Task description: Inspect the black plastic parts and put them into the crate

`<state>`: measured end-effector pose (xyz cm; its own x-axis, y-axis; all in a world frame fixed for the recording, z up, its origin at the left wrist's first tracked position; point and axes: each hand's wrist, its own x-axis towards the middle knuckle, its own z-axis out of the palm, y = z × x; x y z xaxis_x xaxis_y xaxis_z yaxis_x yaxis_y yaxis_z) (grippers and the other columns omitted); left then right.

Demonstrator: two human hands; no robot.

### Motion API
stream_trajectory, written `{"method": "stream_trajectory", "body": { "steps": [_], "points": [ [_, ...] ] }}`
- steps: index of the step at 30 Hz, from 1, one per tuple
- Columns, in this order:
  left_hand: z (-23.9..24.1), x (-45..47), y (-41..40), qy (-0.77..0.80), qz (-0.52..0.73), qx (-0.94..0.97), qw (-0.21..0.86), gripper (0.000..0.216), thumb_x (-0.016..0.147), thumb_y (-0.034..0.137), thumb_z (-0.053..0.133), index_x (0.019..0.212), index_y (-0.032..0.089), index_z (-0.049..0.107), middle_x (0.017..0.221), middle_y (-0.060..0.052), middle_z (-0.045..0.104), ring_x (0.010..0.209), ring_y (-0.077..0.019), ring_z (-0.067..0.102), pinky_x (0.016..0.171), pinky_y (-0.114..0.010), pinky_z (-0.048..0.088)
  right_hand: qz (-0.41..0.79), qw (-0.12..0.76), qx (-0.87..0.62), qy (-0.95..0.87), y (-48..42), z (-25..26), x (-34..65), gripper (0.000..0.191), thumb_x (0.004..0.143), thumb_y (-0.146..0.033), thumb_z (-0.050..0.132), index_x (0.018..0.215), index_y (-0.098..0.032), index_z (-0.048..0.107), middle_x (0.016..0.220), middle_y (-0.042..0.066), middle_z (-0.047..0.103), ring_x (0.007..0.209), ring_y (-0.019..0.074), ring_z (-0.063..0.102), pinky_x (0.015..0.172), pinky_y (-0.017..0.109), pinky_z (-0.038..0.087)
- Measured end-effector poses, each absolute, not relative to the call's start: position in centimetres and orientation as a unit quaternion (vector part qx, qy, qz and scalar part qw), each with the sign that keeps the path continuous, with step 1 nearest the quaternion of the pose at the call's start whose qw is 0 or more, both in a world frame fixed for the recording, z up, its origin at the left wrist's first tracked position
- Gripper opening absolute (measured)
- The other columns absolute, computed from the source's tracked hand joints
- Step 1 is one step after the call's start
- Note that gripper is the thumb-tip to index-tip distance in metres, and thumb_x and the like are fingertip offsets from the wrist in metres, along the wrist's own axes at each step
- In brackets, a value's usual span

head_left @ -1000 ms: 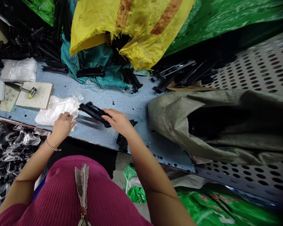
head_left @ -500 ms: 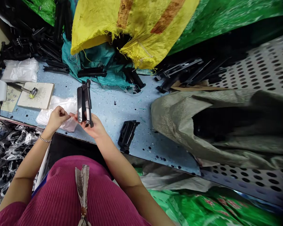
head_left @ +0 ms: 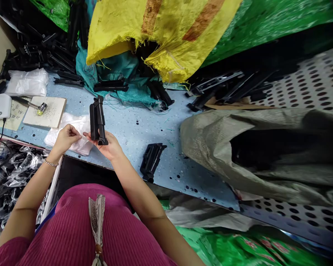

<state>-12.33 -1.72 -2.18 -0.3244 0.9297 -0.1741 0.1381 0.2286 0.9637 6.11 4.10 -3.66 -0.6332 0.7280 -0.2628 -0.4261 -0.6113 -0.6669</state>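
Note:
My right hand [head_left: 110,147], palm up, holds a long black plastic-looking part [head_left: 97,120] upright above the blue table; its exact kind does not show. Close to its fingertips is my left hand [head_left: 67,137], thumb and forefinger pinched together. Whether anything thin lies in that pinch I cannot make out. Under both hands is a stack of clear plastic bags [head_left: 81,142]. To the right, a similar black part [head_left: 152,162] lies near the table's front edge.
A white pad [head_left: 54,111] with a small metal tool [head_left: 41,109] lies at left, near a white power bank [head_left: 2,106]. Yellow sack [head_left: 166,22] and teal sack [head_left: 113,66] stand behind. A grey sack [head_left: 202,136] gapes at right. Bagged black parts [head_left: 19,181] fill a crate below left.
The black part in my right hand has tilted slightly, and its shiny side no longer catches the light. My left hand keeps its pinch. The whole view has shifted a little.

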Motion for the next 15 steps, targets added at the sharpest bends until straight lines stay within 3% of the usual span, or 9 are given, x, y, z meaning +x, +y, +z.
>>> {"method": "stream_trajectory", "body": {
  "steps": [3,6,8,10,12,15],
  "points": [
    [-0.8,-12.6,-2.5,0.674,0.416,0.523,0.316,0.007,0.077,0.016,0.065,0.076,0.019,0.059,0.079,-0.003,0.066,0.073,-0.0165,0.062,0.069,-0.032,0.052,0.848,0.317,-0.297,-0.302,4.1,-4.0,5.6,0.036,0.072,-0.055,0.082,0.083,-0.023,0.071,0.086,0.004,0.075,0.094,0.0248,0.071,0.08,0.036,0.058],
    [0.7,-13.2,-3.2,0.687,0.294,0.651,0.136,0.024,0.082,0.005,0.049,0.08,0.018,0.07,0.1,-0.012,0.072,0.096,-0.0256,0.064,0.09,-0.045,0.052,0.812,0.331,-0.359,-0.319,3.6,-4.3,5.6,0.034,0.074,-0.053,0.079,0.085,-0.022,0.069,0.085,0.004,0.075,0.087,0.0212,0.069,0.07,0.029,0.054],
    [1.0,-13.8,-3.2,0.695,0.224,0.679,0.07,0.033,0.083,0.003,0.045,0.089,0.016,0.074,0.109,-0.016,0.072,0.104,-0.0297,0.064,0.095,-0.05,0.051,0.796,0.362,-0.368,-0.316,2.9,-4.4,6.2,0.032,0.078,-0.051,0.076,0.088,-0.021,0.068,0.086,0.004,0.074,0.081,0.0189,0.068,0.064,0.027,0.052],
    [0.5,-14.5,-2.8,0.692,0.212,0.686,0.073,0.039,0.084,0.002,0.045,0.106,0.015,0.075,0.118,-0.016,0.07,0.11,-0.0296,0.064,0.099,-0.049,0.053,0.829,0.343,-0.331,-0.292,1.8,-4.4,7.1,0.032,0.081,-0.05,0.074,0.091,-0.02,0.067,0.084,0.004,0.073,0.071,0.0169,0.065,0.056,0.026,0.049],
    [-0.5,-15.4,-2.3,0.677,0.254,0.681,0.115,0.047,0.083,0.003,0.047,0.122,0.015,0.07,0.13,-0.015,0.066,0.112,-0.0252,0.065,0.098,-0.043,0.056,0.9,0.247,-0.265,-0.242,0.7,-4.5,8.1,0.033,0.085,-0.048,0.071,0.094,-0.017,0.068,0.077,0.005,0.07,0.059,0.0136,0.059,0.046,0.023,0.043],
    [-1.6,-15.7,-2.5,0.648,0.33,0.663,0.179,0.055,0.085,0.006,0.05,0.137,0.018,0.061,0.143,-0.015,0.058,0.095,-0.016,0.068,0.084,-0.033,0.061,0.966,0.104,-0.187,-0.145,-0.6,-5.2,8.7,0.03,0.093,-0.039,0.062,0.097,-0.011,0.066,0.064,0.0,0.061,0.043,0.0063,0.041,0.035,0.017,0.031]
  ]
}}
